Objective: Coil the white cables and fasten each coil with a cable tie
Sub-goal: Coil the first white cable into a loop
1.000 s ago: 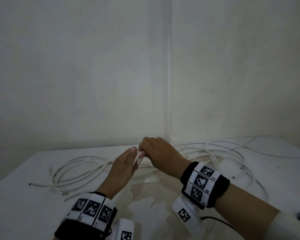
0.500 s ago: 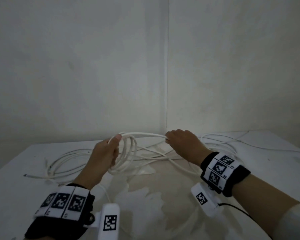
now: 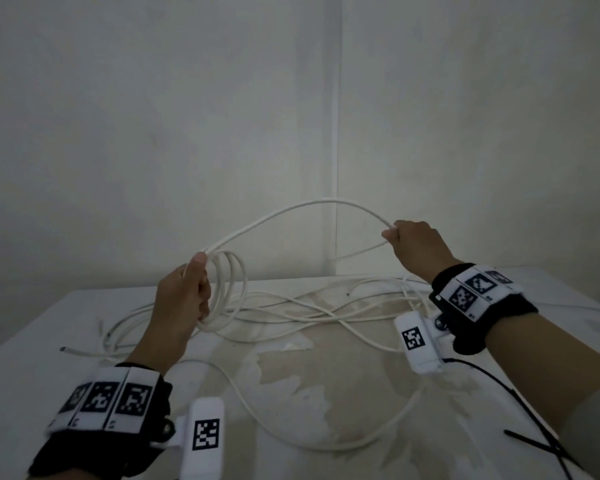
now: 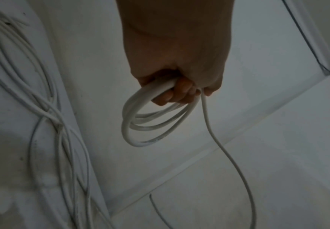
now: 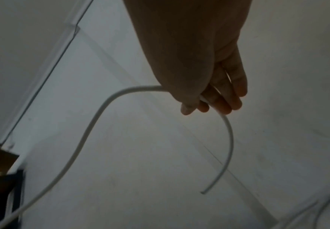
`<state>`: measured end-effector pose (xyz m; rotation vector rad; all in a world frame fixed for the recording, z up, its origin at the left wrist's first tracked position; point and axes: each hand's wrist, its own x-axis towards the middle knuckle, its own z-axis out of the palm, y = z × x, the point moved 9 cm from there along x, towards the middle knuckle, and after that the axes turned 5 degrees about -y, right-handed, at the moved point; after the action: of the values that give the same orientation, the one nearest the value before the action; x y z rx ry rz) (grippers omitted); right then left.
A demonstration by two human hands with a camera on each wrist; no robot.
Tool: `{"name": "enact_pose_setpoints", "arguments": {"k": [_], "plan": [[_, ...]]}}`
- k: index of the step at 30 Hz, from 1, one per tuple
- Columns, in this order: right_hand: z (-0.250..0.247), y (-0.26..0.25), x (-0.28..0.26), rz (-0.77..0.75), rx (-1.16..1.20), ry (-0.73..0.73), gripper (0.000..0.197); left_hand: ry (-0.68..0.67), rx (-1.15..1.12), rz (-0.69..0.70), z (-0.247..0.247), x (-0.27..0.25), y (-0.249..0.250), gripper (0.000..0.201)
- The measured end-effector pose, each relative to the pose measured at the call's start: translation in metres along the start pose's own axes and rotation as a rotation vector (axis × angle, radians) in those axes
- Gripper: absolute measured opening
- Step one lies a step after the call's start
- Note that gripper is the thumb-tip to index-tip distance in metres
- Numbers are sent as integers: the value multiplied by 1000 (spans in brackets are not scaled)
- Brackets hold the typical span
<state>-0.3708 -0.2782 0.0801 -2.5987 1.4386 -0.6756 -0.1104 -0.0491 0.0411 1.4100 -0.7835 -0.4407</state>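
My left hand (image 3: pixel 191 292) is raised above the table and grips a coil of white cable (image 3: pixel 231 292) of several loops; the left wrist view shows the fingers (image 4: pixel 177 94) curled through the coil (image 4: pixel 140 124). From it a single strand of cable (image 3: pixel 312 206) arcs up and right to my right hand (image 3: pixel 411 245), which pinches it near its loose end. In the right wrist view that cable (image 5: pixel 93 127) passes between thumb and fingers (image 5: pixel 220 102), and the short free end (image 5: pixel 229 147) hangs beyond them.
More white cables (image 3: pixel 291 313) lie tangled across the white table (image 3: pixel 32 368), whose middle surface is peeled. One long loop (image 3: pixel 326 441) runs toward the front edge. Black cable ties (image 3: pixel 540 448) lie at the front right. Walls meet in a corner behind.
Both hands have risen and moved apart: the left lifted the coil off the table, the right drew the cable's end out to the right and upward.
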Motion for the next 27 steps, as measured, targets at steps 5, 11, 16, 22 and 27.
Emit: {"name": "enact_pose_setpoints", "arguments": {"k": [5,11,16,22,27], "plan": [[49,-5,-13,-19,-73,-350,39,-52,-7,-17,10,-6,-3,41],[48,-44,-29,-176,232,-260,66,-88,24,-34,16,-12,-5,39],[31,-112,-41,-479,184,-86,56,-122,15,-15,19,-16,10,39],[14,-152,-46,-641,296,162,52,-286,-42,-15,36,-34,23,39],[-3,-150,-41,-622,325,232,35,-449,-10,-60,46,-45,23,41]]}}
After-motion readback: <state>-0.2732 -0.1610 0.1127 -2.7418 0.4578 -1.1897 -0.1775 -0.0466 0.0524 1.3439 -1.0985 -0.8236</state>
